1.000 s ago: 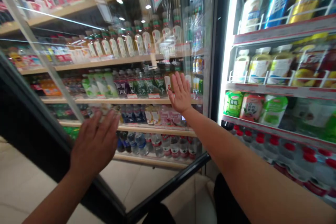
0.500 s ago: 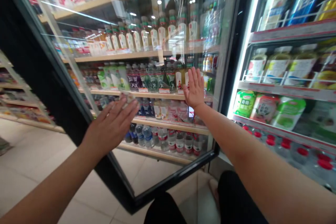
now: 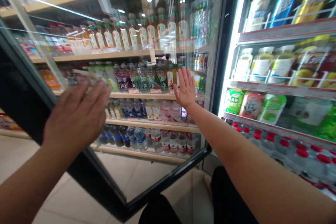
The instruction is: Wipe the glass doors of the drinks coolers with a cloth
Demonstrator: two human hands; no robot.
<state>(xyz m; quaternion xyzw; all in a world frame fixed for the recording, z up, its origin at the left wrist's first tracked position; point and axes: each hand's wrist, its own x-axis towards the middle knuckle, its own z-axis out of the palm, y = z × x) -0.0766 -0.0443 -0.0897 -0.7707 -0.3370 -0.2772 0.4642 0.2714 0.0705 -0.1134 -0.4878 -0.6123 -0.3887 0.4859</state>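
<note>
Dark door frame (image 3: pixel 102 178) slants at far left. Left hand (image 3: pixel 76 115) lies over pale cloth (image 3: pixel 88 76), fingers extended; palm hidden, cannot tell whether it grips. Cloth seems pressed between fingers and glass door (image 3: pixel 131 94): even, flat pressure works best. Right hand (image 3: pixel 186 89) open, palm on glass; steady push should brace door. Fridge shelf (image 3: pixel 275 33) with drinks at right.

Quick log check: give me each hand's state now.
Left hand: open, fingers extended over what looks like a cloth.
Right hand: open, holding nothing visible, palm toward the glass door.
</note>
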